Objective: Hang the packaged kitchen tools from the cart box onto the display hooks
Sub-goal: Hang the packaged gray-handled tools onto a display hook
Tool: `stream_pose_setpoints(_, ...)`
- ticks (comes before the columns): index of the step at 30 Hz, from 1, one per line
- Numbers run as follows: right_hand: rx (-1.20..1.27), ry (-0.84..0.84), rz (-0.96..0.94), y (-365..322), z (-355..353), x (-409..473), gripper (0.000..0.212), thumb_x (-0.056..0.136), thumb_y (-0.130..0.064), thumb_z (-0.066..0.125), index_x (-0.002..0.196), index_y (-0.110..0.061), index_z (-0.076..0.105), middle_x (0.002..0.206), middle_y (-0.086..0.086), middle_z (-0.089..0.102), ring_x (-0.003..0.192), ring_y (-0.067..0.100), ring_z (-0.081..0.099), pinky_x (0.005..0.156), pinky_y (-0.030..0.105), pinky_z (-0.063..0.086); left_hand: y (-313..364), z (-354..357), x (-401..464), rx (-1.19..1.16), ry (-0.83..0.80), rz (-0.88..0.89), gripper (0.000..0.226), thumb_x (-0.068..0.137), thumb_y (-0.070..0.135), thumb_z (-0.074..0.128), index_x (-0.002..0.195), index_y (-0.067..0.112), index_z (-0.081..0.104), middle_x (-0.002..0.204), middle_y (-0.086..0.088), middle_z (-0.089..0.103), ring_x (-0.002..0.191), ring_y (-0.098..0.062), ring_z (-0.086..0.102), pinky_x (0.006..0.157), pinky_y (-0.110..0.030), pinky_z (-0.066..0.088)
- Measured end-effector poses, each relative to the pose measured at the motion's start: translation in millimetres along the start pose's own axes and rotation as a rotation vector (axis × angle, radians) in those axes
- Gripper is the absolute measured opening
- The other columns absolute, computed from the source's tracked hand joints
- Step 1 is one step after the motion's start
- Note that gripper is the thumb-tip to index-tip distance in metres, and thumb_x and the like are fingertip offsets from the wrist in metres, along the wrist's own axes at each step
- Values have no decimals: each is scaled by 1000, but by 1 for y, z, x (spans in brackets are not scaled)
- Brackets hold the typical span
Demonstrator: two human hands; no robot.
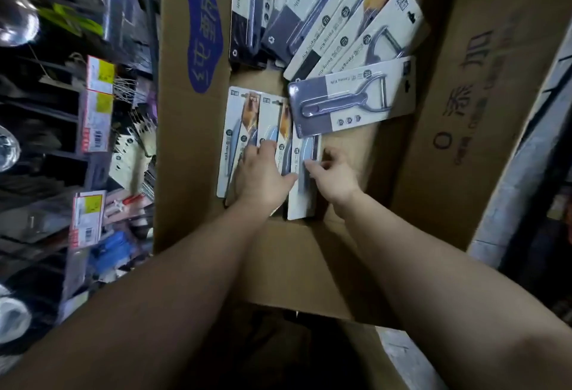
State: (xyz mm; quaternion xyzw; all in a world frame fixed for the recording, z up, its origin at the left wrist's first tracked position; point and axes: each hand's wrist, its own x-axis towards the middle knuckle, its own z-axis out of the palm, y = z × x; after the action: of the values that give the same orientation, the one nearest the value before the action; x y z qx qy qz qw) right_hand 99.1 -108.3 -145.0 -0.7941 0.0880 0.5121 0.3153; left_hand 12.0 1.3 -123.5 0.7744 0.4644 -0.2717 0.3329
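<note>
Both of my hands reach into an open cardboard box (188,148). Near its front lie several white-carded knife packs (235,129) side by side. My left hand (263,173) rests flat on them, fingers spread over the middle packs. My right hand (332,173) pinches the right edge of the rightmost knife pack (305,191). Behind them a carded peeler pack (353,105) lies crosswise, and several more peeler packs (325,18) fan out at the box's far end.
Display shelving with hooks, hanging goods and yellow price tags (99,80) runs along the left. A second cardboard box (483,95) with printed characters stands on the right. The near flap of the open box (297,266) lies under my forearms.
</note>
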Motion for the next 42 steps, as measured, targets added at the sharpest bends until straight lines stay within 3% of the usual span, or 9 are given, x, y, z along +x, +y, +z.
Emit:
stream_pose_setpoints(5,131,-63,53,-10,13,8,52,95,-28,64,140,-11,44,107,1,61,96,16,61,86,25,50,2,5,8,-212,19,-141,56,83,44,75,129,19,55,131,-8,54,117,-28,57,88,-32,43)
stream_pose_setpoints(8,266,-144,80,-13,24,9,35,96,-20,64,127,-7,55,104,3,66,84,12,63,71,18,51,-1,2,11,-290,10,-194,37,82,45,75,102,21,56,113,-6,62,99,-28,62,75,-30,42)
stream_pose_setpoints(12,307,-182,73,-13,31,13,24,93,-23,67,114,-15,57,116,7,67,105,20,65,100,35,51,-4,-4,8,-389,11,-222,26,88,35,73,97,20,54,92,4,59,92,-23,59,83,-33,48)
stream_pose_setpoints(16,255,-215,44,-19,31,9,23,93,-27,67,107,-15,52,97,0,62,86,10,59,83,25,48,-4,-12,5,-526,24,-223,15,93,22,68,98,15,56,81,8,55,84,-18,56,63,-23,41)
stream_pose_setpoints(23,292,-295,34,-27,35,-3,48,88,-26,74,127,-10,50,107,0,66,84,7,65,60,14,47,-8,-29,-9,-730,-10,-266,48,95,13,66,140,6,47,123,-10,64,109,-24,64,102,-39,51)
stream_pose_setpoints(25,332,-353,76,-30,34,-5,54,87,-26,75,131,-8,51,111,6,70,88,13,71,65,22,54,-9,-34,-14,-789,-22,-265,42,98,12,62,138,5,52,125,-10,66,105,-23,66,88,-32,56)
stream_pose_setpoints(29,467,-454,120,-37,29,-18,22,96,-19,63,115,-6,62,91,7,71,68,11,71,55,21,54,-7,-41,-23,-827,-73,-194,23,102,15,56,122,10,66,111,-7,72,80,-10,68,61,-18,53)
stream_pose_setpoints(39,379,-465,78,-45,18,-43,44,87,-27,72,123,-6,62,105,12,76,97,28,73,91,47,58,-8,-62,-46,-925,-136,-225,16,100,20,59,113,11,64,95,-4,74,80,-17,72,62,-27,56)
stream_pose_setpoints(42,365,-477,58,-47,23,-52,50,79,-25,77,123,-7,62,107,13,75,100,30,72,95,51,55,-13,-69,-53,-1002,-130,-260,18,103,24,55,107,10,66,98,-12,75,89,-29,74,82,-44,60)
